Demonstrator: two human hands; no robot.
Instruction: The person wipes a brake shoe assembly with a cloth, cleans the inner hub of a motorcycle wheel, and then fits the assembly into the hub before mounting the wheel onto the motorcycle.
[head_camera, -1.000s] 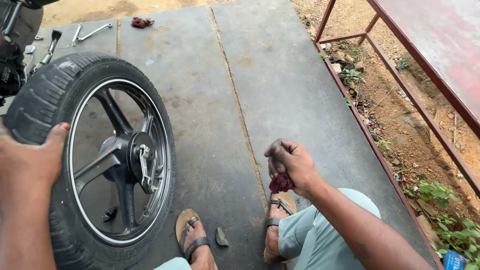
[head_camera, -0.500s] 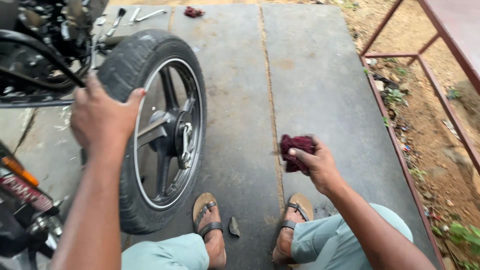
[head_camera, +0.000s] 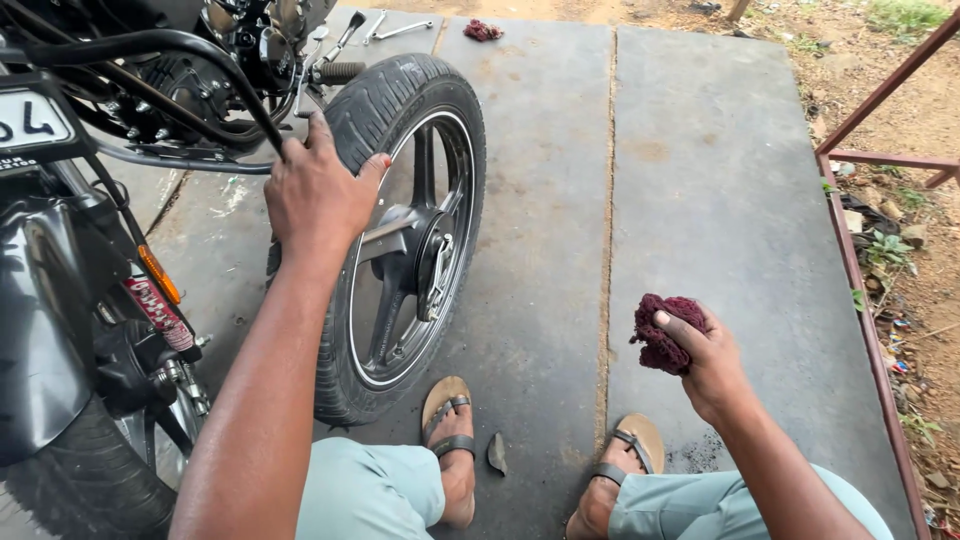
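**Wheel off the bike, rag in hand**

Your left hand (head_camera: 318, 195) rests on top of the loose wheel (head_camera: 400, 240), palm down and fingers spread over the tyre tread, steadying it upright on the concrete floor (head_camera: 700, 200). Your right hand (head_camera: 705, 360) is closed around a bunched dark red rag (head_camera: 663, 328), held up well apart from the wheel, above your right sandal (head_camera: 632, 455).

The wheel stands free beside the motorcycle (head_camera: 90, 200), its black spokes and hub facing you, so it looks already removed from the bike. The rag is not touching rim, hub or tyre, so judging from this view any wiping of the wheel is not under way at this moment. Spanners (head_camera: 395, 25) and a second red rag (head_camera: 483, 30) lie on the floor beyond the wheel, untouched.
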